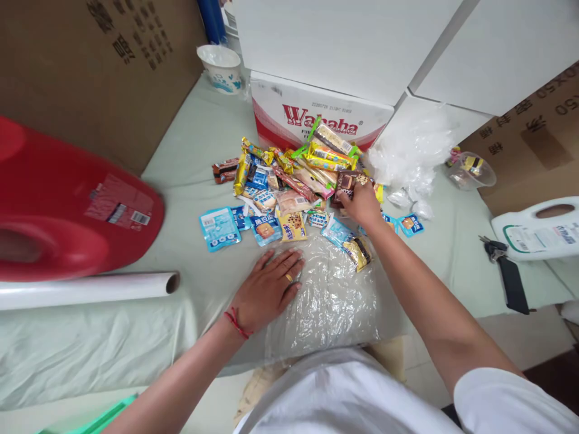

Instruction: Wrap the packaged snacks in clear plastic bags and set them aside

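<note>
Between one and two o'clock from the left hand (269, 289), flat and empty at the plastic bag's (337, 295) edge, the right hand (364, 206) pinches a brown packet (347, 182) on the snack pile (294, 184); lifting straight up should disturb least.

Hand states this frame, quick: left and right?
Left hand: open, palm down at the edge of the clear plastic.
Right hand: fingers at a brown snack packet; whether the grip is closed cannot be told.
</note>
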